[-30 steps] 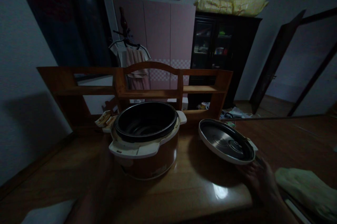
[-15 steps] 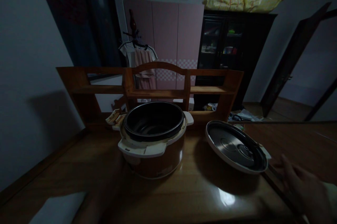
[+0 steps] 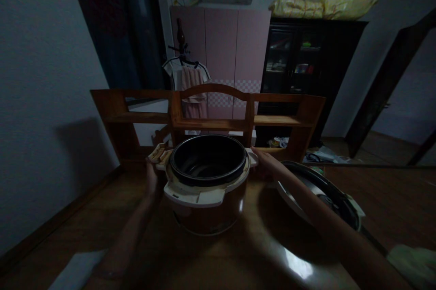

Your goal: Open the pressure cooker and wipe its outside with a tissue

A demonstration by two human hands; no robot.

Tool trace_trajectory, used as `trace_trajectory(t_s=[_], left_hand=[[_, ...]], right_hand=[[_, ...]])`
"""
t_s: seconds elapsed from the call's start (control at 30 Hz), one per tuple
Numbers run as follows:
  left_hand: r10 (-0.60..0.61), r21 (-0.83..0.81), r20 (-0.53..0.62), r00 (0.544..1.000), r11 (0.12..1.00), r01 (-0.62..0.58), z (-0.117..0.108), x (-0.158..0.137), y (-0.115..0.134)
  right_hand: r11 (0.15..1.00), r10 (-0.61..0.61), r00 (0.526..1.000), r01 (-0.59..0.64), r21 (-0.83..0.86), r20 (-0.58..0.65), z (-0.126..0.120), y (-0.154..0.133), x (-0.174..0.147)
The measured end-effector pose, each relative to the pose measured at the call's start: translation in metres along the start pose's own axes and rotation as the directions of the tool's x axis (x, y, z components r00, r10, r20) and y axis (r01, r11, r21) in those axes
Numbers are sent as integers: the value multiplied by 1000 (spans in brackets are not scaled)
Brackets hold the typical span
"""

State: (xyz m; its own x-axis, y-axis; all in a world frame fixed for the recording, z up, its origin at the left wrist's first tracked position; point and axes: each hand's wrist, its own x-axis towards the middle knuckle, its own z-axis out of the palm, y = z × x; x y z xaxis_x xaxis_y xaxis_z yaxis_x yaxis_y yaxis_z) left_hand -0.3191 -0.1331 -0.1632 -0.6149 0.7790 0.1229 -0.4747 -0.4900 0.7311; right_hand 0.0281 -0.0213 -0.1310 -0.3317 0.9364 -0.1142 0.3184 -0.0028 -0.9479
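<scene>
An electric pressure cooker [image 3: 207, 222] stands lidless on the wooden table, its black inner pot [image 3: 207, 162] seated inside with nothing visible in it. My left hand [image 3: 153, 176] is at the cooker's left side handle, fingers curled about it, though dim light hides some of them. On the opposite side, my right hand [image 3: 264, 159] grips the white right handle [image 3: 252, 157]. The round lid [image 3: 352, 217] lies with its metal inside facing up to the right, partly covered by my right forearm.
A wooden shelf rack [image 3: 214, 123] runs along the table's back edge. Close to the left handle are small tan pieces [image 3: 159, 152]. White paper or cloth [image 3: 76, 269] lies at the front left, with a wall [image 3: 51, 144] beyond. Pale fabric [image 3: 413, 260] is at the right edge.
My right hand has gone from beside the lid to the cooker's right handle. My left hand has risen to the left handle. The view has shifted slightly; cooker and lid stay put.
</scene>
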Motion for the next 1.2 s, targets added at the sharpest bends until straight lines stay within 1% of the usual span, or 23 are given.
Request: trace_trajectory(t_s=[0.1, 0.27, 0.37, 0.43, 0.57, 0.6, 0.67, 0.73, 0.77, 0.8, 0.83, 0.87, 0.9, 0.93, 0.97, 1.0, 1.1, 1.2], left_hand=[[-4, -5, 4, 1000, 1000, 4, -5, 9, 2], [-61, 42, 24, 998, 997, 60, -16, 17, 12], [-126, 111, 29, 992, 986, 122, -13, 17, 25], [-169, 133, 27, 985, 977, 164, -9, 15, 30], [-273, 134, 57, 960, 955, 263, -5, 8, 29], [-269, 144, 51, 962, 955, 259, -5, 6, 26], [-209, 181, 21, 978, 962, 202, -3, 2, 22], [-146, 211, 4, 989, 967, 142, 0, -1, 20], [-127, 218, -8, 992, 968, 126, 1, -2, 18], [-121, 224, -25, 992, 967, 124, 1, -2, 17], [-120, 232, -43, 992, 964, 127, 1, -2, 16], [-112, 246, -59, 992, 961, 124, 0, -1, 14], [-97, 261, -70, 993, 959, 112, -2, 0, 12], [-73, 273, -78, 994, 958, 92, -4, 2, 10], [-47, 282, -82, 996, 957, 68, -6, 4, 8], [-23, 287, -83, 996, 957, 46, -9, 7, 6], [-4, 283, -76, 997, 959, 25, -15, 13, 1], [-5, 280, -47, 999, 960, 18, -20, 17, -1]], right_hand=[[999, -6, 1000, 5, 49, 9, 8, 5, 11], [992, 28, 998, -34, 119, 48, 7, 9, 12], [986, 69, 996, -77, 150, 61, 9, 7, 10], [985, 70, 996, -78, 154, 53, 10, 4, 7], [994, 39, 999, -41, 97, 22, 11, -2, 1], [997, 29, 1000, -29, 68, 10, 10, -3, 0], [1000, -10, 999, 10, -11, -34, 7, -5, -2], [993, -77, 991, 67, -94, -108, 3, -11, -5], [982, -134, 977, 109, -155, -163, 2, -15, -7], [953, -220, 950, 161, -256, -221, 1, -21, -10], [898, -325, 908, 209, -388, -263, 1, -29, -11], [796, -441, 857, 236, -557, -267, 2, -38, -12], [660, -533, 816, 235, -714, -224, 4, -48, -11], [529, -574, 803, 216, -821, -159, 7, -58, -9], [426, -552, 829, 189, -885, -88, 10, -67, -4], [388, -518, 854, 184, -903, -48, 14, -75, 3], [343, -437, 898, 226, -912, 58, 22, -90, 32], [339, -374, 920, 253, -906, 117, 24, -94, 58]])
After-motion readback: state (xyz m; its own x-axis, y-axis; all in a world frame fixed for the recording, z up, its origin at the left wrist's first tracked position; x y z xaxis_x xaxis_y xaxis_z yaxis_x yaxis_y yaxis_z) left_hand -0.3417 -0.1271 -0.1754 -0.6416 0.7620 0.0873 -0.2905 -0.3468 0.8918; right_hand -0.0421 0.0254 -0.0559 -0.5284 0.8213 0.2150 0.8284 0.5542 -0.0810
